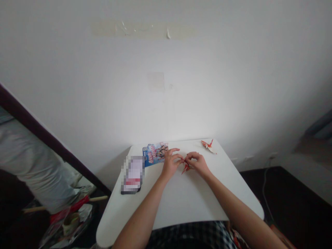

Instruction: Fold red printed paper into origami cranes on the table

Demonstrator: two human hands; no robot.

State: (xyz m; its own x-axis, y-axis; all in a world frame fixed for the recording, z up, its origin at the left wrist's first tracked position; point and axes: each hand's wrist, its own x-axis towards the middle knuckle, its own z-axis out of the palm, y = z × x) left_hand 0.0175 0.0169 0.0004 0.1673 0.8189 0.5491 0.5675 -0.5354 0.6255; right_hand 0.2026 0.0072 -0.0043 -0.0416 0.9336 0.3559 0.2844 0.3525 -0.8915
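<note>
My left hand [171, 162] and my right hand [196, 163] meet over the middle of the white table [186, 200]. Between their fingertips is a small folded paper piece [186, 168], red, orange and white, partly hidden by the fingers. Thumb and index finger of the left hand pinch its upper edge, while the other left fingers stretch out. The right fingers are curled and pinch the same piece. At the table's far right corner lies a folded paper crane [208, 146] in similar colours, apart from both hands.
A blue printed leaflet [155, 154] lies left of my left hand. Beside it is a phone [133, 174] with a blurred screen. Behind the table stands a white wall [166, 110]. On the floor at left are a bag with odds and ends [71, 224] and a wooden handle [98, 199].
</note>
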